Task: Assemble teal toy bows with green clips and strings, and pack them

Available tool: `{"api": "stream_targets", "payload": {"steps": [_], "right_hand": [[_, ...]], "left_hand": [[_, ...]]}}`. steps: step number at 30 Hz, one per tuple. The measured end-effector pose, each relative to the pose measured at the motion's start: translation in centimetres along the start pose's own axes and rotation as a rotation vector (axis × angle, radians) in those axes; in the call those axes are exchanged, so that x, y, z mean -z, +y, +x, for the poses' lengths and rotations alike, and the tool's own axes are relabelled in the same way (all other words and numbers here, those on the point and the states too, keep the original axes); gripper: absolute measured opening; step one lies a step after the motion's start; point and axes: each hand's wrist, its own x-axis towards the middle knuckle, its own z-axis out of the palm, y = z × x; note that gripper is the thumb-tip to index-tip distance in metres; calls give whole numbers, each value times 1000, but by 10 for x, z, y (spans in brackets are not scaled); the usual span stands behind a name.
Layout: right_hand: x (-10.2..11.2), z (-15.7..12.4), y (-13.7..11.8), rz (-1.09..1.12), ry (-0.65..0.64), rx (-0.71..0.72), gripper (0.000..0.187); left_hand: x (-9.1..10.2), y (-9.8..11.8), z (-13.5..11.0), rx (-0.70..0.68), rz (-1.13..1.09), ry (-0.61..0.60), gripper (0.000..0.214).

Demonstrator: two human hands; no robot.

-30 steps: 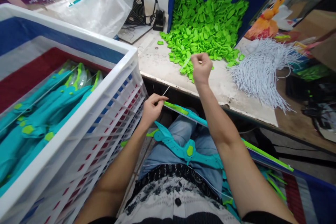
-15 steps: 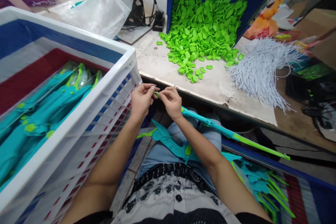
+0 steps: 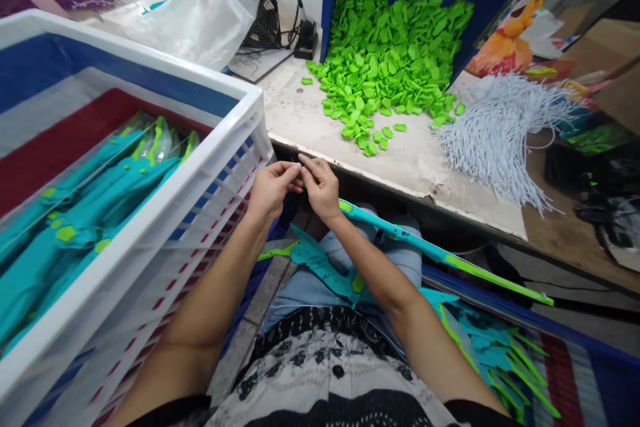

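Note:
My left hand (image 3: 273, 188) and my right hand (image 3: 320, 187) meet just below the table's front edge, fingers pinched together on the near tip of a long teal and green toy bow (image 3: 430, 252). The bow runs from my hands out to the right over my lap. A second teal bow piece (image 3: 320, 265) lies across my jeans. A heap of small bright green plastic parts (image 3: 395, 53) covers the table (image 3: 300, 117) ahead, against a blue board. A bundle of white strings (image 3: 495, 133) lies to its right.
A white crate (image 3: 200, 167) at my left holds several bagged teal bows. Behind the table's left part stand a small fan (image 3: 263, 20) and a clear plastic bag (image 3: 200, 13). More teal and green pieces (image 3: 495, 353) lie low on my right.
My right hand came back from the green heap down to my left hand. Both now pinch the bow's tip, which has swung level and slightly up.

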Motion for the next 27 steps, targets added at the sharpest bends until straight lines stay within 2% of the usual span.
{"api": "stream_targets", "payload": {"steps": [5, 9, 12, 15, 19, 22, 27], "right_hand": [[6, 5, -2, 13, 62, 156, 18], [14, 12, 4, -24, 50, 229, 14], [19, 13, 7, -116, -15, 298, 16], [21, 11, 9, -209, -23, 332, 17], [21, 6, 11, -206, 17, 303, 16], [23, 4, 11, -211, -8, 246, 17], [26, -2, 15, -289, -49, 249, 18]], "left_hand": [[-8, -2, 0, 11, -111, 90, 20], [-2, -1, 1, 65, -177, -30, 14], [3, 1, -1, 23, -67, -105, 19], [2, 1, -2, -58, 88, -122, 22], [0, -2, -3, -164, 262, -40, 20], [3, -7, -2, -237, 379, 1, 18], [13, -16, -1, -231, 452, -156, 21]]}}
